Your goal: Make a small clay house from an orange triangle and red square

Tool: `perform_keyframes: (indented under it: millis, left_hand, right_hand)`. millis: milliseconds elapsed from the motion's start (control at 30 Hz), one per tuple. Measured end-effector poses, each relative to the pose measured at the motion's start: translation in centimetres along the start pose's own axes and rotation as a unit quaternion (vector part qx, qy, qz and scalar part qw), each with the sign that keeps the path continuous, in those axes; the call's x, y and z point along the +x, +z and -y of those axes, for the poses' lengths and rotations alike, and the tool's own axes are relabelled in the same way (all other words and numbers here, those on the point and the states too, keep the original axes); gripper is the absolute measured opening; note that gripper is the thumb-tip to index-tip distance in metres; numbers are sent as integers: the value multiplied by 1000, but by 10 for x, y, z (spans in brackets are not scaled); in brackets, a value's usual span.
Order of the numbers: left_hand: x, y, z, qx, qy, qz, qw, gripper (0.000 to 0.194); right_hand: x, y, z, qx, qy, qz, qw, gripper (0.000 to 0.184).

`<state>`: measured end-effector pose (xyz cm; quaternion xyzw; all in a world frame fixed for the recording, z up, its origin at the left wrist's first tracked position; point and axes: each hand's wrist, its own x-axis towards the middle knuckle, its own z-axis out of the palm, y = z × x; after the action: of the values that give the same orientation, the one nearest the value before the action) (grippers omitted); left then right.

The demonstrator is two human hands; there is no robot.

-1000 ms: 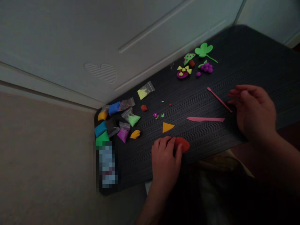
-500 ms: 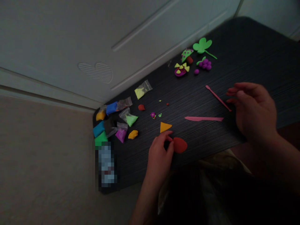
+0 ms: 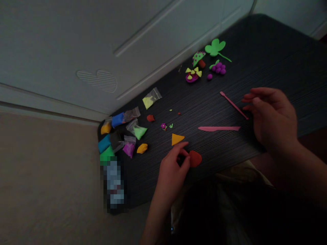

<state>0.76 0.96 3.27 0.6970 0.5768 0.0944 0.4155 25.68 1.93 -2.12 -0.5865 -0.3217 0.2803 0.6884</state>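
- Loosely bent, the fingers of the left hand (image 3: 172, 168) met the near-left edge of a flattened red-orange clay piece (image 3: 195, 159); whether thumb and forefinger pinched that edge or only rested against it, I could not tell.
- That piece lay flat on the dark wood-grain table (image 3: 268, 51), near its front edge. It looked light, soft and easily dented, perhaps slightly tacky; a gentle hold by the rim, or a slide of flat fingers beneath, seemed safer than a squeeze across the middle.
- The right hand (image 3: 276, 119) hung half-curled with thumb and fingers apart, and nothing showed in its grasp; its fingertips were near a slim pink modelling tool (image 3: 233, 105).
- Beside that tool lay a pink modelling knife (image 3: 219, 129), seemingly stiff, light plastic, best taken by its handle.
- Just beyond the left forefinger sat a yellow-orange clay triangle (image 3: 177, 139), thin and likely to bend if lifted by a corner.
- Farther out were a purple clay flower (image 3: 164, 126), zip bags of light-yellow clay (image 3: 152, 98) and purple clay (image 3: 129, 146), and a green clay clover (image 3: 215, 47) with a thin, fragile-looking stem.
- No brand or label was legible on the bags; a pixelated patch (image 3: 113, 183) hid any print there. The door bore a ribbed heart relief (image 3: 99, 80), not lettering.
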Motion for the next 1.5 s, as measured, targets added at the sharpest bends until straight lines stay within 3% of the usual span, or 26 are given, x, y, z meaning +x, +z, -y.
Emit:
perform_keyframes:
  millis: [133, 267, 400, 467, 600, 700, 900, 1100, 1233, 1500]
  left_hand:
    - [-7, -4, 2, -117, -5, 29, 993, 36]
    - [-3, -11, 12, -173, 0, 4, 985, 36]
    - [6, -14, 23, -58, 43, -23, 997, 41]
    - [7, -14, 27, 36, 92, -67, 993, 41]
    - [-6, -8, 37, 159, 195, -178, 951, 28]
    - [-19, 3, 42, 193, 235, -207, 930, 27]
    - [-28, 30, 39, 291, 236, -122, 919, 46]
    - [-29, 34, 32, 334, 171, -38, 926, 63]
    - [-31, 31, 33, 324, 184, -30, 927, 67]
    - [-34, 29, 38, 291, 187, -58, 936, 53]
  right_hand:
    - [0, 0, 0, 1, -1, -5, 1000, 22]
    - [-1, 1, 2, 18, 3, -4, 1000, 21]
    - [-1, 1, 4, 35, 4, -5, 999, 21]
    - [-1, 1, 4, 39, 1, -5, 999, 22]
    - [0, 2, 5, 27, -3, -5, 1000, 23]
    - [0, 3, 5, 21, -6, -7, 1000, 22]
    - [0, 5, 7, 13, -18, -19, 1000, 22]
    - [2, 5, 5, 7, -20, -31, 999, 21]
    - [3, 3, 3, -2, -22, -32, 999, 20]
    - [2, 4, 4, -10, -29, -29, 999, 19]
